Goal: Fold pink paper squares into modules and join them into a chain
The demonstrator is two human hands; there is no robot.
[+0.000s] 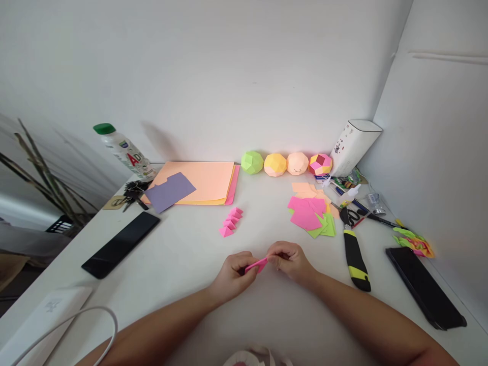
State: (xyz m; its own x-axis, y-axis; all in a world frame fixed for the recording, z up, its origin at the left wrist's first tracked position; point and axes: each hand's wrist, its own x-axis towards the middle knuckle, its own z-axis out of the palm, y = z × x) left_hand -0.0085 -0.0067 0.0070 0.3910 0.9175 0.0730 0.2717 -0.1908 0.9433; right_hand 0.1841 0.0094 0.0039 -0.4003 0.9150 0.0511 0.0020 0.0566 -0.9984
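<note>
A small folded piece of pink paper [261, 265] is held between both hands above the front middle of the table. My left hand [237, 272] is closed on its left end, thumb on top. With thumb and fingers pinched, my right hand [288, 258] grips the paper's right tip. Just beyond my left hand, several folded pink paper pieces [230, 222] stand in a slanting row. Flat pink paper cutouts [308, 212] lie farther right, over green cutouts [323, 226] and beside peach ones [307, 190].
Faceted paper balls [275, 164] line the wall. Left are coloured sheets [202, 178], a purple template [171, 191], a bottle [127, 155], keys [135, 192] and a black phone [121, 244]. Right are a utility knife [355, 256], scissors [353, 217], glue bottles [349, 195] and a black case [425, 287].
</note>
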